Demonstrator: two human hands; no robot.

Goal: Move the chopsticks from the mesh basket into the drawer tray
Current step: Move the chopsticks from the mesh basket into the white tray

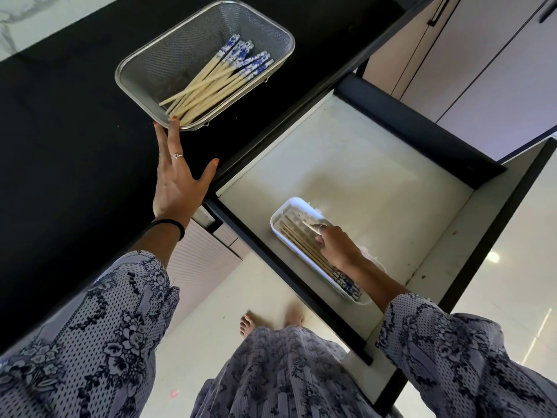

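A steel mesh basket [168, 55] stands on the black counter and holds several bamboo chopsticks [211, 82] with blue-and-white patterned ends. My left hand [177, 179] lies flat with fingers spread, its fingertips touching the basket's near rim. In the open drawer sits a white tray [289, 203] with several chopsticks [304, 245] lying lengthwise. My right hand [337, 245] is down in the tray, fingers curled around a chopstick there; the hand hides the tray's middle.
The black counter [69, 131] runs along the left. The open drawer [361, 164] has a pale floor and dark walls. Pale cabinet doors [482, 64] stand behind. My bare feet [250, 324] are on the light floor below.
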